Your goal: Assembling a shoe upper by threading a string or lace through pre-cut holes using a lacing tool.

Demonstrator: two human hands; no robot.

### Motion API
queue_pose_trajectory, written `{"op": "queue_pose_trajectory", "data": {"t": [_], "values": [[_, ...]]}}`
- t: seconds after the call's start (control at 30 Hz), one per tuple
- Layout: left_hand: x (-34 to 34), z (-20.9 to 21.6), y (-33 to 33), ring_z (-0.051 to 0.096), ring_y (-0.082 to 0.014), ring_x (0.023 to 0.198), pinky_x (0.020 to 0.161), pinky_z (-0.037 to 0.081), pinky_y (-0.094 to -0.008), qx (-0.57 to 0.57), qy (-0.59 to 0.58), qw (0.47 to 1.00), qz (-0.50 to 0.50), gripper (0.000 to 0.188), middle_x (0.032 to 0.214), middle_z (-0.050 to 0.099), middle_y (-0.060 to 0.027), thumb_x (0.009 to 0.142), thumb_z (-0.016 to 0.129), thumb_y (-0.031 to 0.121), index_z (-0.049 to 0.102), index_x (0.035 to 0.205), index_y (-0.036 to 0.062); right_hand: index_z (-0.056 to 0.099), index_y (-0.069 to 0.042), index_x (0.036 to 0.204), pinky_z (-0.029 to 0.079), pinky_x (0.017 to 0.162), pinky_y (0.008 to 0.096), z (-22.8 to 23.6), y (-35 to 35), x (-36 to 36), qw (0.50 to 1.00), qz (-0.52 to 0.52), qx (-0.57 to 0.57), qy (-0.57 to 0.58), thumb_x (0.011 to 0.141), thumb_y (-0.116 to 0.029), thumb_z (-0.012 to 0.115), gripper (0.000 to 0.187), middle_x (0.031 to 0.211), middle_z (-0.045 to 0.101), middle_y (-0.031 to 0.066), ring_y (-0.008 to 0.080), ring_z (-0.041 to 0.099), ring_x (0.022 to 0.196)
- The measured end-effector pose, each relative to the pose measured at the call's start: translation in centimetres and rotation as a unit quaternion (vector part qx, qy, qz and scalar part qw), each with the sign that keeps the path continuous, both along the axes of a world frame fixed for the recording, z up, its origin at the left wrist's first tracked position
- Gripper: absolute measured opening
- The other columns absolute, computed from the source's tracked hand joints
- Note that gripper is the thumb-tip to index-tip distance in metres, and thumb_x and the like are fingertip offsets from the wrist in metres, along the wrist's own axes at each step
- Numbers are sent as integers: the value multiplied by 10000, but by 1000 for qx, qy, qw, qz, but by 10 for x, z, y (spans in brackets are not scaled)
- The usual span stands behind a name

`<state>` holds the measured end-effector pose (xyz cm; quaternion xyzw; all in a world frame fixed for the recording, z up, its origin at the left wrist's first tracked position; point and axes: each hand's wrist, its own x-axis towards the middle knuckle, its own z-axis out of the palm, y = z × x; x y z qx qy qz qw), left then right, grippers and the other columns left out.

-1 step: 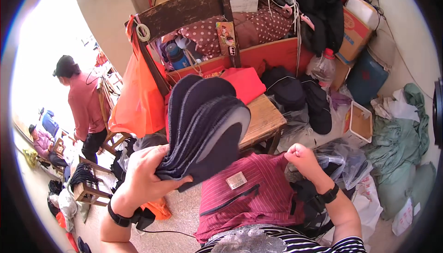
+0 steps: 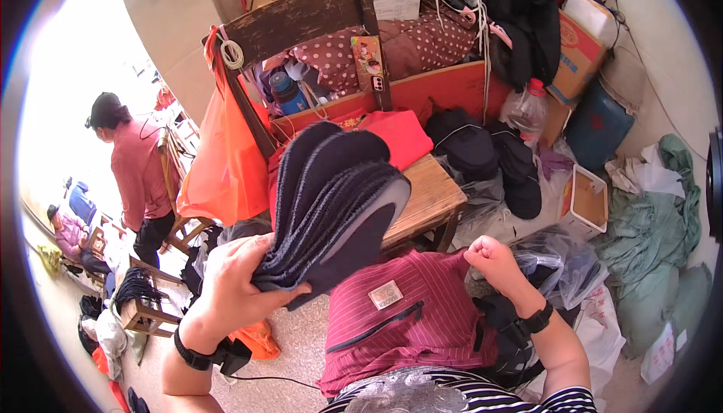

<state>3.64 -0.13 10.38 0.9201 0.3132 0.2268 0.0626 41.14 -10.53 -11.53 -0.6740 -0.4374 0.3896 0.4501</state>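
Note:
In my left hand (image 2: 245,274) I hold a fanned stack of dark navy rounded cloth pieces (image 2: 331,202). Their edges look stitched, and the front piece carries a curved grey band. My thumb lies across the lower end of the stack, with the fingers behind it. My right hand (image 2: 493,262) is closed in a fist at the upper right corner of the maroon striped apron (image 2: 410,300) on my lap. The apron's cloth is drawn up to that fist. A small pale label (image 2: 385,295) sits on the apron, beside a dark zip.
Ahead stands a wooden stool (image 2: 425,195) with red cloth (image 2: 399,138) on it. Behind it is a chair holding a phone (image 2: 367,63). An orange bag (image 2: 226,168) hangs left. Dark caps (image 2: 471,149) and plastic bags lie right. A person (image 2: 139,164) stands farther left.
The cloth pieces have shifted very slightly in my left hand, their fan tilting a little. My right hand stays put.

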Motion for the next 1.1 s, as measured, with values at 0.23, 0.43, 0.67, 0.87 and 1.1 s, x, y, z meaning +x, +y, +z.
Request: {"op": "queue_pose_trajectory", "data": {"t": [0.23,0.43,0.67,0.87,1.1], "values": [[-20,-7,4,714,-322,876,803,553,-370,-23,-1,996,82,565,961,719,-160,639,905,222,679,1104,-5,614,-44,885,353,535,220,-7,-9,-3,999,29,8,20,929,-146,686,133,668,539,-73,9,445,619],[-82,-19,-10,649,-109,821,780,538,-305,-257,-105,929,243,477,905,710,-70,711,869,142,665,1098,-51,601,-52,884,378,591,195,8,-4,-11,997,8,9,73,942,-77,660,87,734,546,-76,7,472,661],[-175,-102,-59,661,-112,882,821,547,-290,-409,-236,806,357,414,971,734,-63,742,834,102,689,1103,-40,588,-44,915,390,609,183,9,-1,-25,998,7,23,53,955,-53,665,88,770,554,-66,5,481,680],[-224,-213,-97,721,-188,809,776,564,-322,-413,-151,774,455,429,889,752,-115,712,851,246,714,1017,-22,595,-57,913,386,561,194,11,7,-67,993,67,67,-74,954,-78,675,92,713,535,-84,-8,466,642],[-234,-303,-103,721,-325,961,879,545,-391,-416,8,769,485,649,975,741,-203,663,839,472,710,1106,16,560,-42,927,466,551,324,-19,7,-93,928,50,181,-321,912,-67,681,125,691,587,52,153,590,577]]}}
